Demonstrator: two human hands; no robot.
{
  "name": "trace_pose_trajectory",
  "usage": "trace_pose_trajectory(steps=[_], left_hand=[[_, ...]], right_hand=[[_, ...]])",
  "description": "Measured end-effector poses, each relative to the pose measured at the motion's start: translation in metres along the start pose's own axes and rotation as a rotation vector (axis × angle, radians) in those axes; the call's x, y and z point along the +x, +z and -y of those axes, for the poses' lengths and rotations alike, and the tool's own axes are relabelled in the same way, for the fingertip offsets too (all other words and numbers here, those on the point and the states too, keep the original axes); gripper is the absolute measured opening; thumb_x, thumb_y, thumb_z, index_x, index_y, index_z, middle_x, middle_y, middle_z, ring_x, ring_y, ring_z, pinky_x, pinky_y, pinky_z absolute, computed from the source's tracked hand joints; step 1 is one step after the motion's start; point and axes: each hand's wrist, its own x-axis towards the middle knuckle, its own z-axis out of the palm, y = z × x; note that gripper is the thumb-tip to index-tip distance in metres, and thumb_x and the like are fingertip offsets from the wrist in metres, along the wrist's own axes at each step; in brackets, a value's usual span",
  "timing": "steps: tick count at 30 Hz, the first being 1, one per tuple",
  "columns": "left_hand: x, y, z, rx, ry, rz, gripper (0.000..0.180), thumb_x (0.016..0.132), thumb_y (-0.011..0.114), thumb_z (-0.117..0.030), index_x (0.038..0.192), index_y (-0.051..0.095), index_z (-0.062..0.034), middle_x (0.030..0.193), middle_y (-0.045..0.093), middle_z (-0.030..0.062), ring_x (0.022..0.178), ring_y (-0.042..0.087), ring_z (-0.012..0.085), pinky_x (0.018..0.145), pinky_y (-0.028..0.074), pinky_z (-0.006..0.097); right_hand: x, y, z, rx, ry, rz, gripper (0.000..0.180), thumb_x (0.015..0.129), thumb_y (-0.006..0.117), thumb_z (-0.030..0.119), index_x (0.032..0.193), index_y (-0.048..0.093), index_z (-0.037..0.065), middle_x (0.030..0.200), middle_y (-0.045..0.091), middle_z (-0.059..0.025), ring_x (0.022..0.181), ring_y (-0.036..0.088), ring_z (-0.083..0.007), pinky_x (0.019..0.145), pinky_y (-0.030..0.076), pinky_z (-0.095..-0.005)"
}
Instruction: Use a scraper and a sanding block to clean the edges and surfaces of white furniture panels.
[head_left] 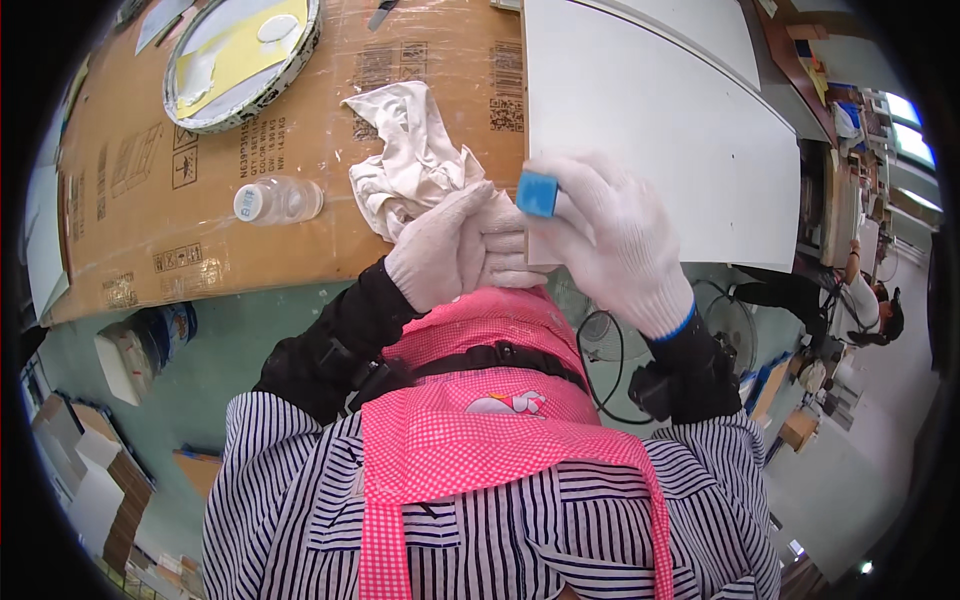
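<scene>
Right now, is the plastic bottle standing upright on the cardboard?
No, the plastic bottle lies on its side on the cardboard, beside the crumpled cloth.

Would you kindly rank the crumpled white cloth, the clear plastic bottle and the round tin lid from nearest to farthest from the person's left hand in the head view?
1. Crumpled white cloth: touching the gloved left hand, just above it.
2. Clear plastic bottle: lying on its side, farther left on the cardboard.
3. Round tin lid: top left, farthest.
</scene>
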Motion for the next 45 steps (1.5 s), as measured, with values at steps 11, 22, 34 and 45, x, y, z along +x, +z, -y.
trace_pose_trajectory(steps=[11, 22, 34, 45], left_hand=[[-0.002, -0.002, -0.003, -0.094, 0.067, 0.161, 0.056, 0.109, 0.035, -0.044, 0.137, 0.048, 0.0029, 0.128, 0.063, 0.0199, 0.111, 0.066, 0.0296, 0.1, 0.053, 0.044], [0.003, 0.015, 0.0, 0.122, 0.172, -0.172, 0.056, 0.108, 0.036, -0.043, 0.139, 0.048, 0.0025, 0.131, 0.061, 0.0217, 0.117, 0.063, 0.0346, 0.101, 0.053, 0.048], [-0.006, 0.021, 0.002, 0.186, -0.013, -0.12, 0.074, 0.106, 0.031, -0.056, 0.15, 0.034, 0.0035, 0.139, 0.056, 0.0235, 0.114, 0.066, 0.0341, 0.095, 0.056, 0.046], [-0.008, 0.005, -0.001, 0.122, 0.05, 0.021, 0.066, 0.108, 0.033, -0.052, 0.145, 0.042, 0.0017, 0.135, 0.058, 0.0199, 0.113, 0.065, 0.0313, 0.099, 0.054, 0.041]], right_hand=[[-0.007, -0.008, 0.015, -0.042, -0.124, -0.022, 0.039, 0.071, 0.079, 0.011, 0.106, 0.062, 0.013, 0.089, 0.061, -0.0078, 0.085, 0.062, -0.0293, 0.076, 0.051, -0.0391], [-0.049, -0.01, 0.019, 0.311, 0.106, 0.348, 0.033, 0.077, 0.078, 0.014, 0.107, 0.065, 0.009, 0.091, 0.064, -0.0084, 0.088, 0.065, -0.0262, 0.077, 0.052, -0.0388], [0.005, 0.0, -0.004, -0.406, 0.187, 0.05, 0.048, 0.09, 0.063, 0.022, 0.13, 0.06, -0.003, 0.104, 0.068, -0.0188, 0.091, 0.066, -0.0363, 0.078, 0.053, -0.0444], [-0.029, -0.016, 0.033, -0.11, 0.115, 0.387, 0.043, 0.084, 0.064, 0.019, 0.124, 0.061, 0.002, 0.097, 0.065, -0.0187, 0.09, 0.065, -0.0355, 0.077, 0.053, -0.045]])
